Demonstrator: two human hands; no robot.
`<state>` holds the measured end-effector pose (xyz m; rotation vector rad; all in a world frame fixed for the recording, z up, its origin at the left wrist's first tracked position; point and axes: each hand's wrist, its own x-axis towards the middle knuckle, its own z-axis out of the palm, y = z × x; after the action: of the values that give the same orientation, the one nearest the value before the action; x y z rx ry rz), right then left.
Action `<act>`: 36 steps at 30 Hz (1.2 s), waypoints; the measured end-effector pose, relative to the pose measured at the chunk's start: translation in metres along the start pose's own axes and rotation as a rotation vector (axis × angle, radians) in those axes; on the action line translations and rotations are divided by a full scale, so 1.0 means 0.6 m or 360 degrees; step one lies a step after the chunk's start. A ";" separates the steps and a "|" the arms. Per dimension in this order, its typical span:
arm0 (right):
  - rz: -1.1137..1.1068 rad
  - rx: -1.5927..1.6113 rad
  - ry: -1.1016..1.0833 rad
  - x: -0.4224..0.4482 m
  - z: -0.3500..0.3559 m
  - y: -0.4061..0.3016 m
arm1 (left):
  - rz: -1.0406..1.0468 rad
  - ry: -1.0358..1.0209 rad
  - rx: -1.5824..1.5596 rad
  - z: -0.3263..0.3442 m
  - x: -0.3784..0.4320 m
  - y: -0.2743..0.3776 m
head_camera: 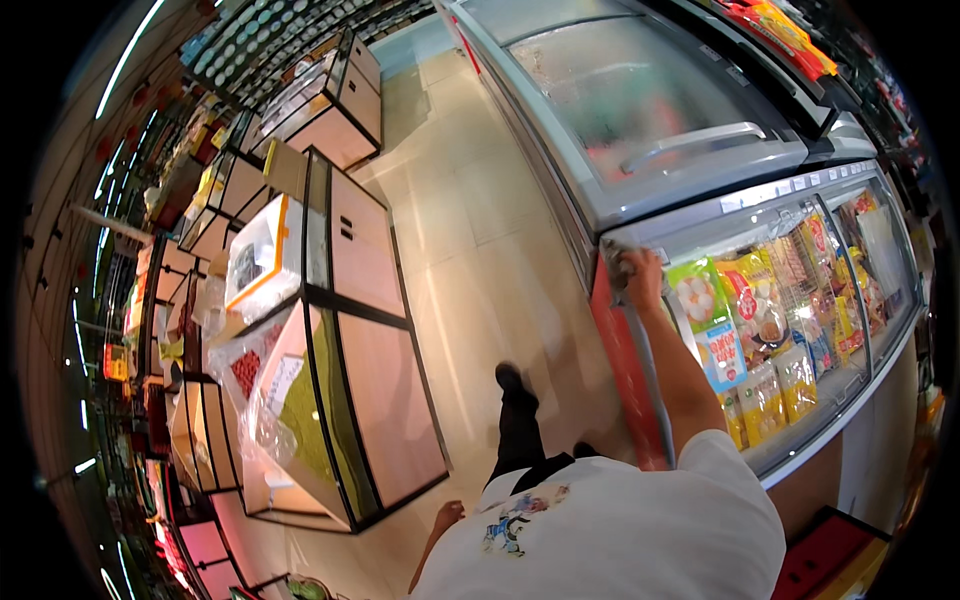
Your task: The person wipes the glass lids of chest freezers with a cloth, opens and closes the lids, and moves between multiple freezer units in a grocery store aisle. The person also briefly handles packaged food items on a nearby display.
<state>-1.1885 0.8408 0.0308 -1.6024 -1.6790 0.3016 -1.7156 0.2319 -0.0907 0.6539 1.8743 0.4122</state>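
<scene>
A grey crumpled cloth lies under my right hand, pressed against the corner edge of a glass-topped chest freezer. Colourful bags of frozen food show through the freezer's glass, just right of my forearm. Down at my left side hangs my left hand, small in view and partly turned away; its fingers look curled, and whether it holds anything is not visible. It is near the foot of a wooden display bin.
A second freezer with a fogged lid and a handle adjoins at the top right. Along the left stand black-framed wooden display bins, one with a white foam box on it. A tiled aisle floor runs between them.
</scene>
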 end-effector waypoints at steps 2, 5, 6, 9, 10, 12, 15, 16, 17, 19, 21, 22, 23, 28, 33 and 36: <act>-0.0020 0.0073 0.0299 0.084 0.008 -0.008 | -0.0109 -0.0164 0.0294 0.011 0.082 0.024; 0.0034 -0.0235 0.0323 0.186 0.042 -0.100 | -0.0155 -0.0124 0.0299 -0.087 0.183 0.124; 0.0067 -0.0481 0.0110 0.217 0.054 -0.092 | -0.0129 -0.0116 0.0272 -0.125 0.238 0.185; 0.0174 -0.0882 -0.0314 0.267 0.096 -0.037 | -0.0002 -0.0026 0.0141 -0.241 0.401 0.384; 0.0199 -0.0939 -0.0427 0.287 0.115 -0.034 | 0.0068 0.0029 0.0086 -0.273 0.447 0.445; 0.0352 -0.0827 -0.0458 0.327 0.149 -0.040 | 0.0259 0.0113 0.0034 -0.329 0.527 0.567; 0.0443 -0.0778 -0.0406 0.355 0.189 -0.052 | 0.0409 0.0174 -0.0015 -0.376 0.626 0.769; 0.0432 -0.0807 -0.0322 0.357 0.200 -0.040 | 0.0406 0.0126 -0.0078 -0.378 0.658 0.833; 0.0412 -0.0832 -0.0238 0.366 0.217 -0.036 | 0.0403 0.0086 -0.0145 -0.380 0.691 0.886; 0.0473 -0.0717 -0.0263 0.401 0.239 -0.068 | 0.0431 0.0113 -0.0173 -0.376 0.756 0.951; 0.0477 -0.0684 -0.0301 0.447 0.251 -0.060 | 0.0474 0.0016 -0.0199 -0.334 0.817 1.025; 0.0521 -0.0669 -0.0386 0.485 0.264 -0.064 | 0.0531 -0.0049 -0.0062 -0.321 0.849 1.042; 0.0533 -0.0665 -0.0438 0.527 0.282 -0.069 | 0.0585 -0.0111 0.0073 -0.312 0.880 1.059; 0.0369 -0.0629 -0.0503 0.748 0.401 -0.067 | 0.0356 -0.0461 0.0730 -0.293 0.992 1.158; 0.0119 -0.0482 -0.0487 0.976 0.536 -0.051 | 0.0408 -0.0213 0.0880 -0.315 1.081 1.298; 0.0029 -0.0513 -0.0481 1.091 0.601 -0.028 | 0.0423 -0.0108 0.0470 -0.302 1.120 1.418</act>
<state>-1.3760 1.5646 0.0402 -1.8817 -2.0242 0.3056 -1.8685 1.3191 -0.0387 1.1095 1.8049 0.2794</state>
